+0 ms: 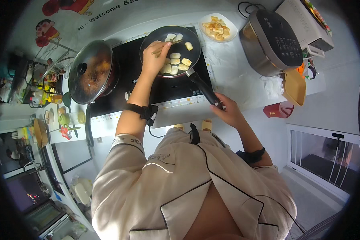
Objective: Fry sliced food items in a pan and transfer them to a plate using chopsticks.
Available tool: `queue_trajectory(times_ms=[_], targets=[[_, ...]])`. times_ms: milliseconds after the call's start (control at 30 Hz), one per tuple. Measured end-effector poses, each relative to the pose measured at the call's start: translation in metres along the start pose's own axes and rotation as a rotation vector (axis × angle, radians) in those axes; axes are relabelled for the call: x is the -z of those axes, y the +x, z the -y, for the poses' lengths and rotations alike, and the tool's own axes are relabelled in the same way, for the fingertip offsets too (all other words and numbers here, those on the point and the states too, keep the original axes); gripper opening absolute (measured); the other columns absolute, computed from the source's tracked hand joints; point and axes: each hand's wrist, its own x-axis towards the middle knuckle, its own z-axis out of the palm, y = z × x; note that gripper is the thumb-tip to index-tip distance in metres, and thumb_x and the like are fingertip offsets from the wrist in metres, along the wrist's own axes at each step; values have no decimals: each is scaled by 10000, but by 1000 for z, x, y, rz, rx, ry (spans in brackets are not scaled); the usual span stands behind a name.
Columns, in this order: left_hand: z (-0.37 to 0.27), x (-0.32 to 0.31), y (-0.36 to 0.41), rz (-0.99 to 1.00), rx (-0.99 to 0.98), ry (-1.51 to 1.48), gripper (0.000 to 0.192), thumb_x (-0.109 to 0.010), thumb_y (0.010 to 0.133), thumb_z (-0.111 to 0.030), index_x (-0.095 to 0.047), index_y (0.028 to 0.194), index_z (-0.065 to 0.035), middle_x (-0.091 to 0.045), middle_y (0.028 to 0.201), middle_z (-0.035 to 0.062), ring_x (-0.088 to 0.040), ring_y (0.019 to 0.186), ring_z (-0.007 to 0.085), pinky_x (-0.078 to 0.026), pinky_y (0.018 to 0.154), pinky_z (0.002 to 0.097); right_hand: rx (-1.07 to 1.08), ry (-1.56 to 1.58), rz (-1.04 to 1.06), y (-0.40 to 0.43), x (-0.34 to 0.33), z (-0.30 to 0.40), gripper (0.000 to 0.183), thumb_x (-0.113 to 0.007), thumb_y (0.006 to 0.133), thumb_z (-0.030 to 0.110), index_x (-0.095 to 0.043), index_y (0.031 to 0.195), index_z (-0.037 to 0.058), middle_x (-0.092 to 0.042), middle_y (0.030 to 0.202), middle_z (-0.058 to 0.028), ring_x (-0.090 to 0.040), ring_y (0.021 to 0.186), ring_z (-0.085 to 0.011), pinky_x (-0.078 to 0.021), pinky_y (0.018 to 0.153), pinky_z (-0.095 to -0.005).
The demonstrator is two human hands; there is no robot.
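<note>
My left hand (155,60) grips a pair of chopsticks (176,42) over the far side of a dark frying pan (181,50). Their tips are at pale pieces of food near the pan's far rim. Several more pale, blocky pieces (175,61) lie in the near half, a few lightly browned, and part of this group is hidden behind my hand. A single browned piece (188,46) sits apart on the right. My right hand (229,110) holds the end of the pan's black handle (204,89), which points toward me. The pan rests on a black cooktop (174,93).
Left of the pan stands another pan with a glass lid (91,72), its handle past the counter edge. A white plate (234,33) of browned pieces is at the back right, beside an electric cooker (255,57). Crumpled tissue (273,86) and a tan container (294,88) lie nearer.
</note>
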Motion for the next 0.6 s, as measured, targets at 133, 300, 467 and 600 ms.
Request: queue_trajectory(times_ms=[133,300,467,600], targets=[[-25,4,1,11,191,-42,295,-664,943,-297,-749,940,-15,-736,914,145,-702,859,255,-530,796,330,-31,46,19,-2,7,2,615,-747,865,258,-524,1356,-39,-687,1061,-141,-660,838,-174,-549,716,-311],[-26,11,4,-7,169,49,290,-655,953,-300,-755,961,-28,-738,862,132,-704,793,221,-532,741,302,-6,57,54,1,10,1,529,-725,877,141,-541,1360,30,-675,1092,-62,-599,832,-103,-518,701,-258],[-34,5,2,-56,158,-49,271,-661,945,-256,-745,946,2,-724,783,129,-698,733,225,-532,695,313,-41,64,50,2,11,3,511,-732,874,155,-555,1338,34,-682,1071,-65,-603,829,-109,-516,700,-259],[-27,-9,0,-41,218,-179,288,-656,948,-268,-744,946,6,-734,804,129,-703,744,222,-534,708,307,-15,42,64,3,11,-1,507,-732,874,154,-556,1333,31,-681,1064,-63,-603,827,-109,-514,703,-259]])
